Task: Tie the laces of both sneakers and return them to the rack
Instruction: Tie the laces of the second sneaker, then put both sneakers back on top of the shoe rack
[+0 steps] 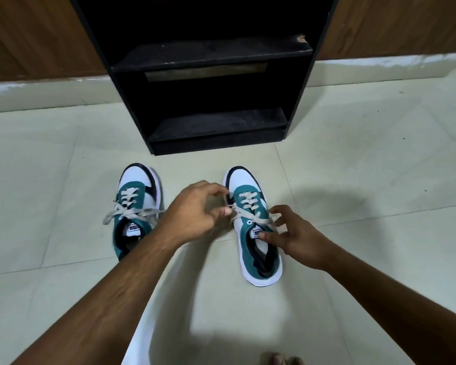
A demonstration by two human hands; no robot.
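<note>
Two teal-and-white sneakers stand side by side on the pale tiled floor, toes pointing to 12 o'clock toward the rack. The right sneaker has two lace ends being worked: the left hand pinches one lace between thumb and fingertips at the shoe's 9 o'clock side, and the right hand grips the other end at 3 o'clock, fingers curled on it. The left sneaker carries a bow; its heel is hidden behind the left forearm. One black rack shows two bare shelves, its top cut off. Toes peek in at 6 o'clock.
</note>
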